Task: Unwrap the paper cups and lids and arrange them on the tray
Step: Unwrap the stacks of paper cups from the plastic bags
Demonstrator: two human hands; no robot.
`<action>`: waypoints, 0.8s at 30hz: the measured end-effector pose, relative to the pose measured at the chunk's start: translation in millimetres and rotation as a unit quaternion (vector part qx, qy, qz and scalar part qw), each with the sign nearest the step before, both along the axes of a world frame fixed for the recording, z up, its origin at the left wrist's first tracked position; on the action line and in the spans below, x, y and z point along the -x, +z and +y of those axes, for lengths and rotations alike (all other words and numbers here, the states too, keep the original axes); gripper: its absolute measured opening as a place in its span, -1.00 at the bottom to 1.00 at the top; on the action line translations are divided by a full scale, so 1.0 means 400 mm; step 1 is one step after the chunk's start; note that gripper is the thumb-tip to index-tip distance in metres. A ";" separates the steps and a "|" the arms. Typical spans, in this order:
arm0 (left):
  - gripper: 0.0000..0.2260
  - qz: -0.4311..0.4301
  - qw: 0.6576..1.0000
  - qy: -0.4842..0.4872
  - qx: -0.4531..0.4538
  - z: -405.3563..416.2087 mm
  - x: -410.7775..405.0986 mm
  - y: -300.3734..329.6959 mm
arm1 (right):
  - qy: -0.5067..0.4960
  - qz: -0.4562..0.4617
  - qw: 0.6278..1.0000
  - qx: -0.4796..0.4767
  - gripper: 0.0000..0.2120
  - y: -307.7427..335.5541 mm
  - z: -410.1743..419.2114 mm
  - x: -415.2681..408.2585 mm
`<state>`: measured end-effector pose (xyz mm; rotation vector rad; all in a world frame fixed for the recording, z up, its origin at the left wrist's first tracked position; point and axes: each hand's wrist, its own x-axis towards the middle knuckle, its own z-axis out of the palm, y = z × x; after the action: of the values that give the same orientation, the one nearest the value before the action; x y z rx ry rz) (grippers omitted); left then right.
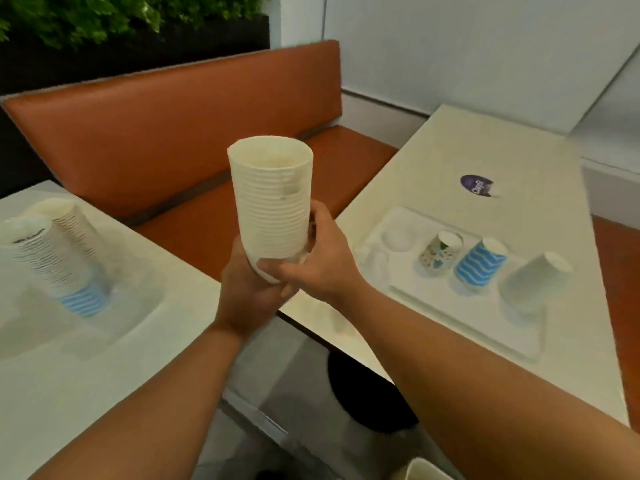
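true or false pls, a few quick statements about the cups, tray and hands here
1. Both hands grip the white cup stack at its lower end. True: left hand, right hand.
2. Three cups stand upside down on the tray. True: patterned cup, blue cup, white cup.
3. The held stack rests on a table. False: it is held up in the air between the two tables.
4. The blue cup is nearest the purple sticker. False: the patterned cup is nearer.
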<state>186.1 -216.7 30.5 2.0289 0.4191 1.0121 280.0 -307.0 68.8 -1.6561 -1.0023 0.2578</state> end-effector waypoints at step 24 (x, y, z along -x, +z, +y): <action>-0.20 0.275 0.902 -0.306 0.131 -0.732 -0.378 -0.183 | -0.348 0.138 0.918 0.132 -0.23 -0.160 -0.829 -0.180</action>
<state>337.2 -509.5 -42.9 1.9740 0.1601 -0.0124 352.1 -638.7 4.9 -2.0437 -0.1300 0.1410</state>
